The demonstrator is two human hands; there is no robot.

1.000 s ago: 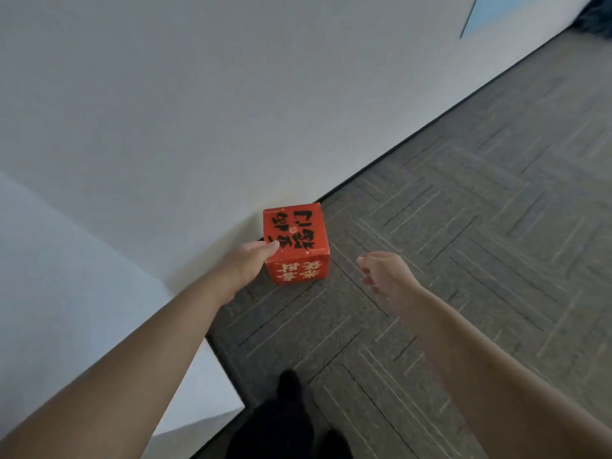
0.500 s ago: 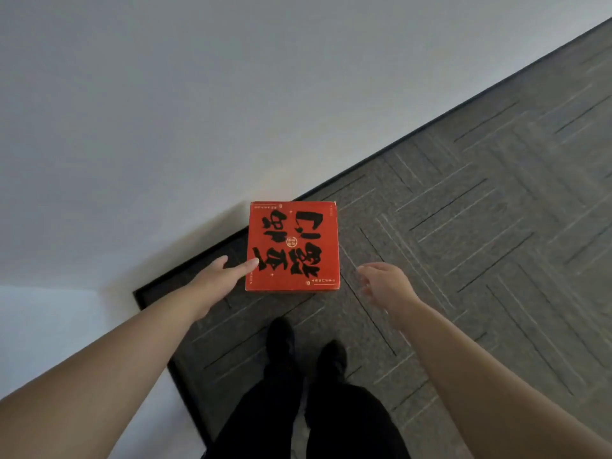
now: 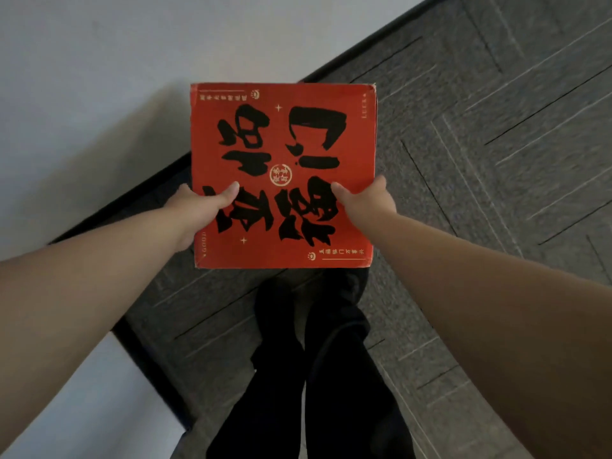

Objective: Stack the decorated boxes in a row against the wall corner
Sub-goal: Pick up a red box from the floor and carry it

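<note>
I see a plain white wall (image 3: 99, 61) beyond the left fingers, meeting grey carpet (image 3: 496, 160) along a black skirting strip (image 3: 364, 51). Carpet tiles carry pale and dark line patterns, right of the right fingers. Second white wall (image 3: 82, 409) nearer, below left. Light dim, soft shadow on wall.

One red box (image 3: 283, 175). Two hands: left hand (image 3: 198, 207), right hand (image 3: 366, 202). Two dark trouser legs (image 3: 311, 376).
</note>
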